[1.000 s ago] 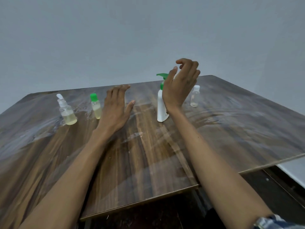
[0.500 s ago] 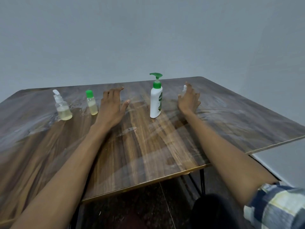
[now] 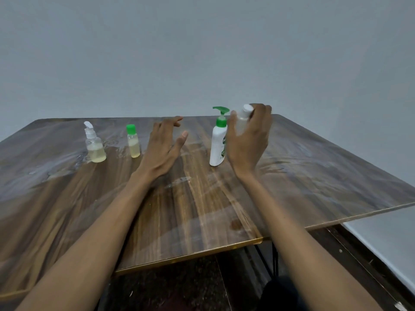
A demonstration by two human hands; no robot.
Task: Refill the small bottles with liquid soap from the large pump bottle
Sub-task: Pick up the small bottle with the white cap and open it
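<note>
One small clear bottle [image 3: 243, 118] sits in the right hand [image 3: 248, 140], fingers curled round it, left hand [image 3: 162, 145] open wide, and it might bump the big pump bottle [image 3: 218, 142] at its 9 o'clock and knock it over.

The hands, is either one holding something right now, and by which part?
The right hand grips the small clear bottle with a white cap around its body, lifted off the table. The left hand holds nothing.
</note>
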